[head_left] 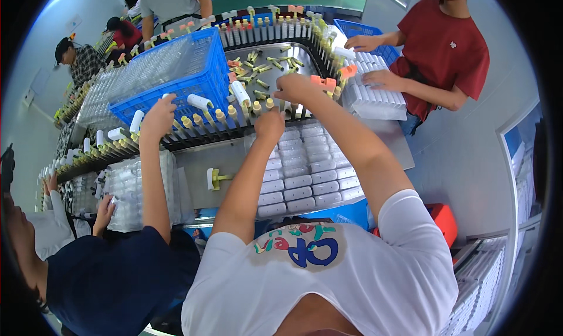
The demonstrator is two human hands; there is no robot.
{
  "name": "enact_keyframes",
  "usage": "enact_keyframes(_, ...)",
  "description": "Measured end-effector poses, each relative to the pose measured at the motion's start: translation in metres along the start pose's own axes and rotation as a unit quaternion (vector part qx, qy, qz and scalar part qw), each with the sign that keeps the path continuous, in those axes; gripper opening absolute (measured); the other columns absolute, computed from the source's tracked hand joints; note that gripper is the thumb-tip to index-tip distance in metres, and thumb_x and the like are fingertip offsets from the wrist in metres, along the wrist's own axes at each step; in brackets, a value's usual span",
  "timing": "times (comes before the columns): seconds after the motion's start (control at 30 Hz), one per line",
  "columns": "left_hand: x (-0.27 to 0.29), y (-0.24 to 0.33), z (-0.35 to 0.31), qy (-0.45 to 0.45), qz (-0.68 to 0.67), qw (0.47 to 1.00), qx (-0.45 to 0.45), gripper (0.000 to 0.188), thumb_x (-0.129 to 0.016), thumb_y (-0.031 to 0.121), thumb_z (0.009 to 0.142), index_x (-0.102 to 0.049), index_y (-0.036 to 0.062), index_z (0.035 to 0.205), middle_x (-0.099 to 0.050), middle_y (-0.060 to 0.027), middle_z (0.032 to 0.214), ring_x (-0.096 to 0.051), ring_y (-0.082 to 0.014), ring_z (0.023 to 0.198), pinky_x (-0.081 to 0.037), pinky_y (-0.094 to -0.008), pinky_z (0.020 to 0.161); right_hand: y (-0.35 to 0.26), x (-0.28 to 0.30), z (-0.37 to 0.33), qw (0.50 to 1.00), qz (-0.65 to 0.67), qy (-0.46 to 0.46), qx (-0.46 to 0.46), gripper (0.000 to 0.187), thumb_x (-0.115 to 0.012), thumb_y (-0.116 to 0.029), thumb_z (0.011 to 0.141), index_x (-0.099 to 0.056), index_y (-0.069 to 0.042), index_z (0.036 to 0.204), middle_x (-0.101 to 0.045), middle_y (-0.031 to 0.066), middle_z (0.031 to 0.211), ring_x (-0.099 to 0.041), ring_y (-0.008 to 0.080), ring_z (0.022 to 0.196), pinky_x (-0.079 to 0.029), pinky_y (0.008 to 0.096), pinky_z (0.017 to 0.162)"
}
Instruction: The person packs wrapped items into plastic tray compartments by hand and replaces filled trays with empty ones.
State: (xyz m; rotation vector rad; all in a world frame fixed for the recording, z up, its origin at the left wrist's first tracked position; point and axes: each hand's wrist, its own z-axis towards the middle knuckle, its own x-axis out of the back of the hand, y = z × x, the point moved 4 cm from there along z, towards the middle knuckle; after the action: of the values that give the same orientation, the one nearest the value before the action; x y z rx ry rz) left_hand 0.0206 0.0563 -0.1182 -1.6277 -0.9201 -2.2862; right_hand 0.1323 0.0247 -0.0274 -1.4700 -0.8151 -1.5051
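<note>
My left hand (pixel 270 125) reaches to the near row of pegs on the conveyor (pixel 199 128), its fingers curled at a yellow-capped piece (pixel 268 104). My right hand (pixel 295 87) is further out, curled over the conveyor's edge beside some orange caps (pixel 324 81); whatever it holds is hidden. Loose yellow and orange caps lie in the metal pan (pixel 267 78) just beyond both hands. Under my forearms sits a tray of white tubes (pixel 305 172).
A blue basket (pixel 176 72) stands on the line at left. A co-worker in dark blue reaches a hand (pixel 159 116) to a white tube. A person in red (pixel 440 54) handles white tubes (pixel 375 98) at right. Others work further back.
</note>
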Motion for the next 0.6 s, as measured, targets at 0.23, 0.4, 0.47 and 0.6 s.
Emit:
enact_keyframes(0.23,-0.009,-0.047,0.003,0.06,-0.038,0.992,0.106,0.029,-0.061,0.035,0.088,-0.07,0.0078,0.087,-0.07,-0.0164,0.082,-0.068,-0.0359,0.079,-0.053,-0.0487,0.067,-0.056,-0.005,0.032,0.992,-0.08,-0.021,0.093,0.024,-0.064,-0.026,0.08,-0.072,-0.006,0.092,-0.07,0.0164,0.095,-0.068,0.0325,0.09,-0.055,0.0439,0.077)
enact_keyframes(0.4,0.016,-0.076,-0.016,0.048,-0.023,0.988,0.145,0.031,-0.062,0.036,0.087,-0.067,0.007,0.096,-0.07,-0.0157,0.086,-0.068,-0.0377,0.08,-0.053,-0.049,0.069,-0.06,0.09,0.048,0.982,0.008,0.162,0.1,0.024,-0.063,-0.03,0.084,-0.069,-0.011,0.097,-0.069,0.0154,0.092,-0.068,0.0323,0.088,-0.054,0.0465,0.074)
enact_keyframes(0.47,0.021,-0.076,-0.03,0.015,-0.014,0.985,0.173,0.032,-0.062,0.033,0.087,-0.062,0.0067,0.106,-0.069,-0.0146,0.093,-0.067,-0.0367,0.086,-0.053,-0.0482,0.073,-0.034,0.11,0.045,0.933,-0.062,0.337,0.112,0.033,-0.064,-0.036,0.085,-0.064,-0.011,0.107,-0.067,0.0138,0.097,-0.065,0.0331,0.09,-0.052,0.0461,0.078)
enact_keyframes(0.6,0.025,-0.089,-0.075,0.081,-0.086,0.993,-0.032,0.028,-0.067,0.019,0.084,-0.062,0.0059,0.107,-0.06,-0.0112,0.107,-0.059,-0.0309,0.103,-0.049,-0.0444,0.083,-0.033,0.102,-0.023,0.914,-0.013,0.353,0.202,0.031,-0.062,-0.031,0.087,-0.061,-0.013,0.112,-0.064,0.012,0.096,-0.064,0.0336,0.085,-0.053,0.0455,0.071)
